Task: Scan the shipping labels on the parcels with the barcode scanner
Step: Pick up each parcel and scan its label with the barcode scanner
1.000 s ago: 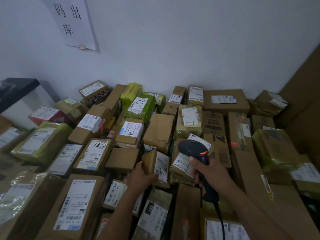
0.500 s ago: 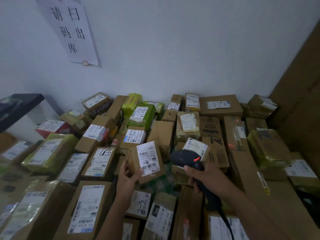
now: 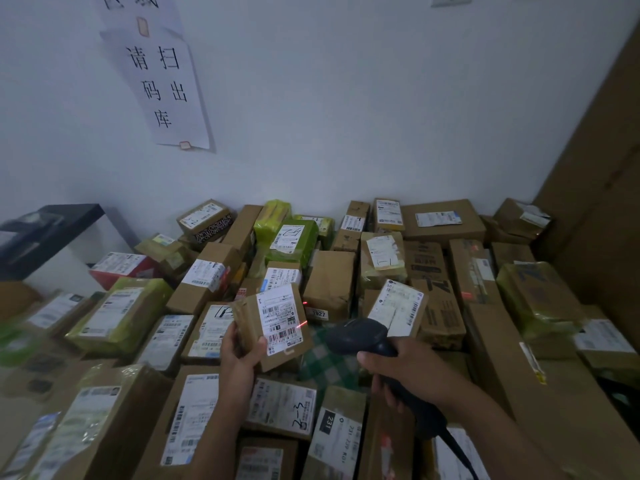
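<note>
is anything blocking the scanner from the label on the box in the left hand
Nothing visible does. The gap between the scanner in the right hand and the label on the box in the left hand is open, and a red scan line lands on the label's right side.

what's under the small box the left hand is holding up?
A green checked cloth shows in the gap below the small box, with a labelled parcel nearer the camera. Whatever lies directly behind the box and the left hand is covered.
</note>
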The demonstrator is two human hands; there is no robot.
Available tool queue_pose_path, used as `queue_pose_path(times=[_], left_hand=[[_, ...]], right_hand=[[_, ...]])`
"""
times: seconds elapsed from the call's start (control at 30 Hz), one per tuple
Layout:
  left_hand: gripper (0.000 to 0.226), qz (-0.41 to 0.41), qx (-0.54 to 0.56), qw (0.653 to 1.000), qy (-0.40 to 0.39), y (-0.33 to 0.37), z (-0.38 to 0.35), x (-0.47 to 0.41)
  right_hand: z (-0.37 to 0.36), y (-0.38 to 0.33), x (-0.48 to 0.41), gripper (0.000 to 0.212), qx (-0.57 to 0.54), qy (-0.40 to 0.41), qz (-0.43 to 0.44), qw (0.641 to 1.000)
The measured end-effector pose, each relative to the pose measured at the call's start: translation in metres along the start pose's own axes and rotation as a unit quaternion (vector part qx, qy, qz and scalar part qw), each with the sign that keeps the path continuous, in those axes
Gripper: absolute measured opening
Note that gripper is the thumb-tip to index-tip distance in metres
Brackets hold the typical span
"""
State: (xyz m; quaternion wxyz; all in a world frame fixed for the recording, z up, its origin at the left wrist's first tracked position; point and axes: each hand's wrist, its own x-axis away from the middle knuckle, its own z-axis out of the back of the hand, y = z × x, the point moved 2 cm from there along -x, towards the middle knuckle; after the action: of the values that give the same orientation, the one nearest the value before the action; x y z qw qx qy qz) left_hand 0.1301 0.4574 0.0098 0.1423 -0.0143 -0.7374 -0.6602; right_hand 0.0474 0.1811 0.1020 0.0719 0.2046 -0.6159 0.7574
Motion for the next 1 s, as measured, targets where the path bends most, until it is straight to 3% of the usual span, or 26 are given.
queue_pose_path(times=[0.33,0.6,0.73,0.93,1.0], left_hand=[[0.076,-0.005,-0.037,0.999,-0.009,0.001,0.000,0.005],[0.085,-0.018,-0.276,0.959,-0.065,-0.013,-0.040,0.007],[0.086,-0.002,-0.304,0.949,-0.082,-0.022,-0.072,-0.003],[0.071,0.055,-0.342,0.930,-0.127,-0.042,-0.100,-0.025],[0.054,0.063,-0.327,0.933,-0.135,-0.048,-0.103,-0.031]], right_hand=[[-0.007,0.000,0.000,0.031,0.000,0.004,0.005,1.000],[0.015,0.005,-0.011,0.031,-0.021,0.207,0.022,0.978],[0.029,0.019,-0.020,0.038,-0.025,0.255,0.018,0.967],[0.040,0.039,-0.028,0.038,-0.019,0.248,0.011,0.969],[0.041,0.044,-0.028,0.037,-0.016,0.241,0.009,0.970]])
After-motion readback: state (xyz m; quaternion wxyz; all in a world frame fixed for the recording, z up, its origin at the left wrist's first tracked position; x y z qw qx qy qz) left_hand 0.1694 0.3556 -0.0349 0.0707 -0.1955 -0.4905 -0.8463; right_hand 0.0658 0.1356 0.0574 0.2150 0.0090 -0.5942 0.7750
